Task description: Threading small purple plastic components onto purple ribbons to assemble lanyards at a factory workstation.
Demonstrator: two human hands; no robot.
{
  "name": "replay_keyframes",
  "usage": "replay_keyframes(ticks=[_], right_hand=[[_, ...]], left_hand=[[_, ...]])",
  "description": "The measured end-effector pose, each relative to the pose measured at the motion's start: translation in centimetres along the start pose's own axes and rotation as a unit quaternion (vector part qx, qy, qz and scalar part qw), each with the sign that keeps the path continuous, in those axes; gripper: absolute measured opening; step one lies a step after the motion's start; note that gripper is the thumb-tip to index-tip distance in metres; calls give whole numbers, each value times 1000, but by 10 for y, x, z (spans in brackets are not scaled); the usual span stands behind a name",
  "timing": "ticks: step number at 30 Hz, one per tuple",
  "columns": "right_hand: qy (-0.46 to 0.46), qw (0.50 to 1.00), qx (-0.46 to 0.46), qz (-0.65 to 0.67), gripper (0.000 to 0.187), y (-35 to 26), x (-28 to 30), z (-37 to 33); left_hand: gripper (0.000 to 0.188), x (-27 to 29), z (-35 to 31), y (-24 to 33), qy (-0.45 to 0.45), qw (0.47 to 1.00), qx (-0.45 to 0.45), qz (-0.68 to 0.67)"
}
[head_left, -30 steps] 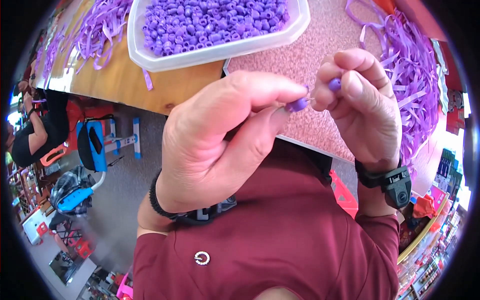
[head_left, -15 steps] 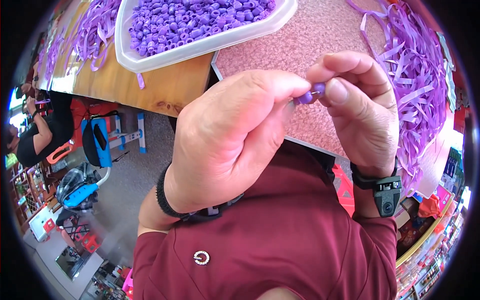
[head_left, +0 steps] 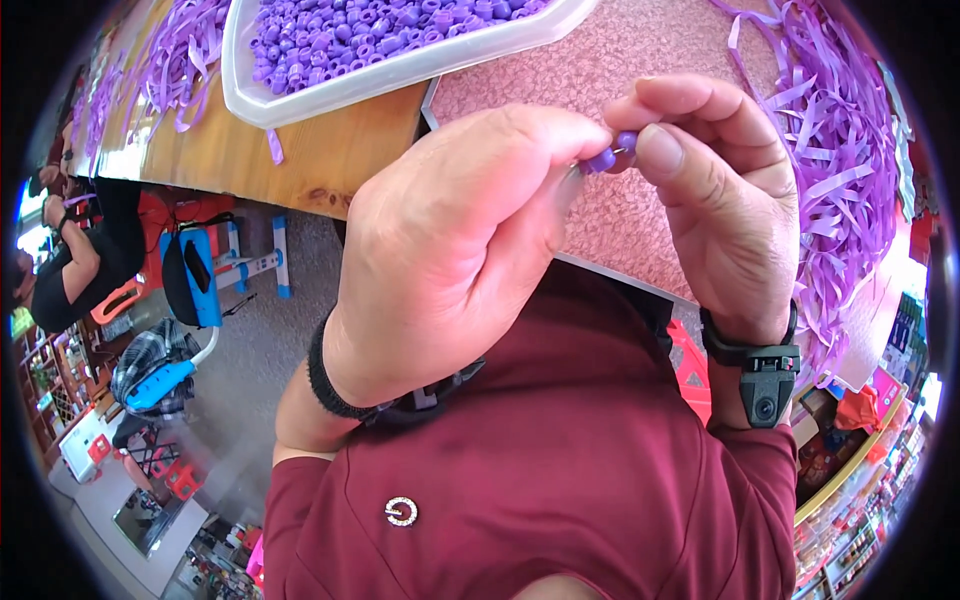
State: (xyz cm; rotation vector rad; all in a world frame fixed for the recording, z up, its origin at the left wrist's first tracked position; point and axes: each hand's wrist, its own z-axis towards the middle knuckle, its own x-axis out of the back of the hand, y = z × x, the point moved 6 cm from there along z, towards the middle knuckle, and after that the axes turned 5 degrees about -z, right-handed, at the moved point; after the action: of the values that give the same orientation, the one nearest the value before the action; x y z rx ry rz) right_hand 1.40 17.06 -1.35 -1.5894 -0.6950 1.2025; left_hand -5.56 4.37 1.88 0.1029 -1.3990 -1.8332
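Observation:
My left hand (head_left: pixel 450 240), back turned up, is closed in a pinch at its fingertips. From under them shows a purple bead (head_left: pixel 600 160) on a thin, shiny piece that looks like a wire or needle. A second purple bead (head_left: pixel 627 141) sits by the fingertips of my right hand (head_left: pixel 715 190), whose thumb and forefinger pinch at it. A short bit of the thin piece shows between the two beads. Both hands hover over the near edge of a pink speckled tabletop (head_left: pixel 520 85); what lies inside my left fingers is hidden.
A translucent plastic tub (head_left: pixel 330 108) of small purple beads stands at the far left, on a wooden table (head_left: pixel 290 165). Purple ribbon strips (head_left: pixel 840 200) heap at the right; more ribbons (head_left: pixel 190 50) lie far left. Another person (head_left: pixel 85 245) in black sits beyond a blue-framed stand (head_left: pixel 205 280).
Both hands, with the beads between them, have shifted slightly away from my body. The pinch of each hand stays much the same.

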Motion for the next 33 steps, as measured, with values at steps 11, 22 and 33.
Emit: replay_keyframes(ticks=[11, 22, 33], right_hand=[[24, 978, 123, -164, 27, -7, -9, -5], [1, 958, 94, -270, 36, -5, -8, -13], [69, 632, 149, -757, 32, -37, 50, 5]], left_hand=[[18, -2, -4, -2, 0, 999, -28, 45], [23, 0, -10, -7, -17, 999, 51, -7], [21, 12, -28, -26, 3, 988, 138, -70]])
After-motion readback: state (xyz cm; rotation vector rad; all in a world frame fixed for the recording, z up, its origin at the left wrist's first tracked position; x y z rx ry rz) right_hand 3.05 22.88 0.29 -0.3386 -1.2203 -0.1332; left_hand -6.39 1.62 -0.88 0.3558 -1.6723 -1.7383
